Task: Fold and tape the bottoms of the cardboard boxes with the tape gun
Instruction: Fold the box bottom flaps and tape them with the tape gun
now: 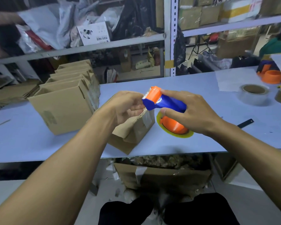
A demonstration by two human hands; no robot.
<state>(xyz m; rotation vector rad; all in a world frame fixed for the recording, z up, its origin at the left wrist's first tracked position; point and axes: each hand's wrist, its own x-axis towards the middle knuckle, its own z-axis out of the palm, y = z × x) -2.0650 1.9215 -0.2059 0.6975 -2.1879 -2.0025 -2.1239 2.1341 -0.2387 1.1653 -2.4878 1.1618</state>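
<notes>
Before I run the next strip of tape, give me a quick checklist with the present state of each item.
1. Tape gun in the right hand: ok, grip firm around the blue body.
2. Tape end pulled free by the left hand: cannot tell, fingers are at the orange head but the tape itself is unclear.
3. Box under the hands: ok, lying on the table.
4. Box bottom flaps folded shut: cannot tell, the hands hide them.
5. Finished boxes out of the way: ok, lined up at the left.
6. Spare tape roll nearby: ok, at the right.
</notes>
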